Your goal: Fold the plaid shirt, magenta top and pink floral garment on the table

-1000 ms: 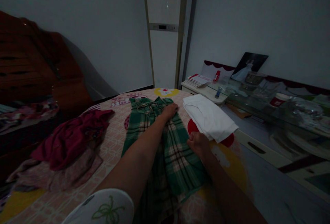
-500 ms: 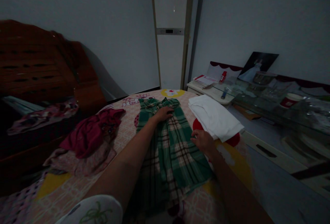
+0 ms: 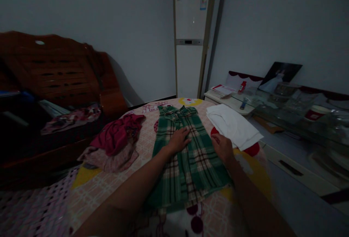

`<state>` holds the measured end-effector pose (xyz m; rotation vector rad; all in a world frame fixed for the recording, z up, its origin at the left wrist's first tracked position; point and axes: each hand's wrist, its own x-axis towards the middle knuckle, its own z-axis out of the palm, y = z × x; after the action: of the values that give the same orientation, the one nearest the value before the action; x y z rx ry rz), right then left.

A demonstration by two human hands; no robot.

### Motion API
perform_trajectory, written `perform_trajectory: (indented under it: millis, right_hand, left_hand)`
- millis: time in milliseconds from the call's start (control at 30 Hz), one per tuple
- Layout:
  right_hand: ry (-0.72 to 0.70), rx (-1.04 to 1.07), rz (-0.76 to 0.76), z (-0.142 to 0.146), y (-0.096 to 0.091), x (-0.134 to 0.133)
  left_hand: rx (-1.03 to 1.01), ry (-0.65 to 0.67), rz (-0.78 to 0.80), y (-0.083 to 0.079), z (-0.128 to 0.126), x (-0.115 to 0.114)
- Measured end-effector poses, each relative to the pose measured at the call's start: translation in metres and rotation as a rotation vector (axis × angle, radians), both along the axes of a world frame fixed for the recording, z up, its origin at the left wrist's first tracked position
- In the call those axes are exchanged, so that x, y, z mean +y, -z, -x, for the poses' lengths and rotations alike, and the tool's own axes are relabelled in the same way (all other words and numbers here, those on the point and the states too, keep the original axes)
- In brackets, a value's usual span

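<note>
A green plaid garment [image 3: 188, 157] lies flat on the patterned bed cover [image 3: 103, 189], collar end away from me. My left hand [image 3: 178, 139] rests palm down on its middle with the fingers spread. At the garment's right edge my right hand [image 3: 222, 146] presses down, fingers loosely curled against the cloth. A folded white cloth [image 3: 233, 126] lies just right of the garment, beyond my right hand.
A heap of dark red and pink clothes [image 3: 116, 142] sits left of the garment. A wooden headboard [image 3: 60, 69] stands at the far left. A tall white air conditioner [image 3: 189, 36] fills the corner. A low glass-topped cabinet [image 3: 286, 109] with jars, papers and a photo runs along the right wall.
My left hand has slid from the garment's collar end back toward me to its middle. My right hand stayed at the right edge. The view has swung left and down.
</note>
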<state>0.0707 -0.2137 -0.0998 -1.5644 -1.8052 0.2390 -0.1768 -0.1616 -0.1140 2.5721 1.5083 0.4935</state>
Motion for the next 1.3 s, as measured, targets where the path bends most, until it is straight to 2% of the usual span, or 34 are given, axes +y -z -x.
perform_trajectory:
  millis: [100,267,367,500,567,633,733,800,867,967,1033,1200,1300]
  right_hand:
    - [-0.105,0.011,-0.077,0.005,-0.010,0.003]
    - [-0.329,-0.095,-0.017,0.030,-0.018,0.035]
    - [-0.367,-0.137,0.012,0.057,-0.011,0.068]
    - [-0.423,-0.189,0.009,0.090,0.013,0.105]
    - [-0.404,-0.254,0.032,0.092,0.026,0.118]
    - [-0.318,-0.363,0.096,0.082,0.035,0.129]
    - [-0.086,-0.520,0.183,0.058,0.032,0.144]
    - [-0.008,-0.572,0.206,0.050,0.025,0.150]
    - [-0.062,-0.584,0.138,0.055,0.019,0.153]
    - [-0.258,-0.585,-0.003,0.074,0.022,0.151]
    - [-0.315,-0.612,-0.002,0.080,0.028,0.150]
    - [-0.142,-0.653,0.112,0.061,0.032,0.160]
    - [-0.118,-0.629,0.074,0.050,0.034,0.160]
  left_hand:
    - [0.004,0.001,-0.044,0.010,-0.001,-0.005]
    - [-0.003,0.002,-0.016,0.009,-0.002,-0.005]
    - [-0.008,-0.006,-0.025,0.008,-0.003,-0.008]
    - [-0.027,0.017,-0.018,0.008,-0.004,-0.012]
    - [-0.027,0.016,-0.008,0.008,-0.004,-0.013]
    - [-0.014,0.006,-0.004,0.009,-0.004,-0.013]
    - [0.012,-0.010,0.002,0.009,-0.005,-0.014]
    - [0.016,-0.021,0.011,0.008,-0.007,-0.015]
    - [0.003,-0.028,0.015,0.007,-0.008,-0.015]
    - [-0.056,-0.038,0.020,0.007,-0.009,-0.015]
    - [-0.102,-0.059,0.023,0.007,-0.007,-0.015]
    - [-0.063,-0.028,0.053,0.003,-0.004,-0.017]
    - [-0.045,-0.020,0.059,0.002,-0.005,-0.018]
